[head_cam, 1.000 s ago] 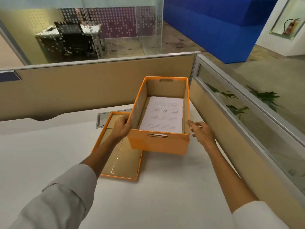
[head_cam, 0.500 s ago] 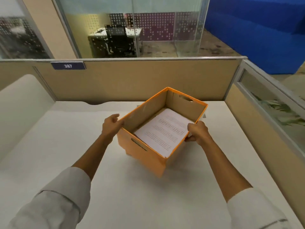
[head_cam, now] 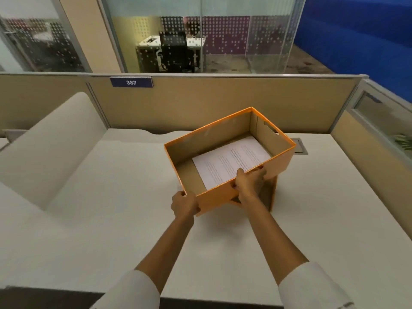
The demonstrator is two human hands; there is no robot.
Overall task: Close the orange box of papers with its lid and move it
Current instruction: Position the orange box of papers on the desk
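Box (head_cam: 219,197) is held up off the desk (head_cam: 111,197), tilted, open top w/ no lid on it. Left hand (head_cam: 184,205) grips the near-left bottom corner, fingers wrapped under. Right hand (head_cam: 249,181) clamps the near long wall at its rim, thumb inside, fingers outside. Both hands are on the near side, box just beyond them. Papers (head_cam: 229,161) lie flat on the box floor, toward its right end. Partition (head_cam: 223,94) w/ tag "387" (head_cam: 131,82) stands behind.
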